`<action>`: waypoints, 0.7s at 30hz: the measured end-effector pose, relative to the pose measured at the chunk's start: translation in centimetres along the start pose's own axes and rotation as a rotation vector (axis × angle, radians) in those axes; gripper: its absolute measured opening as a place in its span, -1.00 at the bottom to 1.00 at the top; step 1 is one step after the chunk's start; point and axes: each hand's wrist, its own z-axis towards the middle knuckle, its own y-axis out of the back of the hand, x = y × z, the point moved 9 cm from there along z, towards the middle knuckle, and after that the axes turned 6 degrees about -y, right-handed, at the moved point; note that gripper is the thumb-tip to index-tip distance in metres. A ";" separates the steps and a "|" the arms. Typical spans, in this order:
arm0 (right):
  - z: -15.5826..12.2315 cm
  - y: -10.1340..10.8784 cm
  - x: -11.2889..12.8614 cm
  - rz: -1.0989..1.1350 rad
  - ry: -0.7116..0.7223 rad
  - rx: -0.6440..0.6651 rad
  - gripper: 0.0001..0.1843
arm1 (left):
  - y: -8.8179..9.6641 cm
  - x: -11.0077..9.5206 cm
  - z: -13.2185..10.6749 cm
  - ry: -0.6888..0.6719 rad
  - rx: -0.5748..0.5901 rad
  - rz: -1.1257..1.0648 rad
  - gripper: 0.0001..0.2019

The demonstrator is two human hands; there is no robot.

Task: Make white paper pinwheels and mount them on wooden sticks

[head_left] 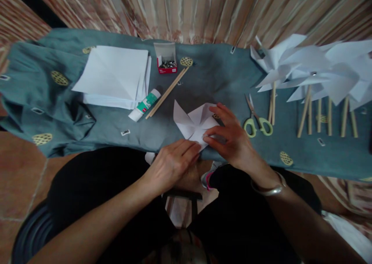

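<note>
A white paper pinwheel (194, 121) with folded blades lies at the front edge of the cloth-covered table, between my hands. My left hand (173, 162) has its fingers closed on the pinwheel's near edge; the thumb is hidden. My right hand (229, 134) arches over the right side, its fingers curved and apart, with fingertips touching the paper blades. Just right of that hand lie scissors (255, 119) with green handles. Beyond the pinwheel, to the left, are two thin wooden sticks (167, 93) and a green and white glue stick (144, 105).
A stack of white paper (116, 72) lies at the left. An open red box (167, 64) of small metal pieces stands at the back. Several finished pinwheels (314, 73) on wooden sticks lie at the right. Pleated curtains (186, 12) hang behind the blue-green tablecloth (221, 66).
</note>
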 end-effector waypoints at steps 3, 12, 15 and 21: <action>0.1 -0.3 0.4 -0.059 0.024 -0.024 -0.85 | -0.3 0.0 0.0 -0.003 0.041 -0.037 -0.69; 0.3 -0.5 1.3 -0.128 0.035 -0.065 -0.85 | -1.1 0.2 0.1 0.013 0.083 -0.089 -0.77; 0.2 -0.6 1.2 -0.139 0.027 -0.078 -0.87 | -1.1 0.2 0.1 0.013 0.076 -0.087 -0.77; 0.1 -0.5 1.0 -0.151 0.018 -0.099 -0.91 | -1.2 0.3 0.1 0.020 0.088 -0.094 -0.77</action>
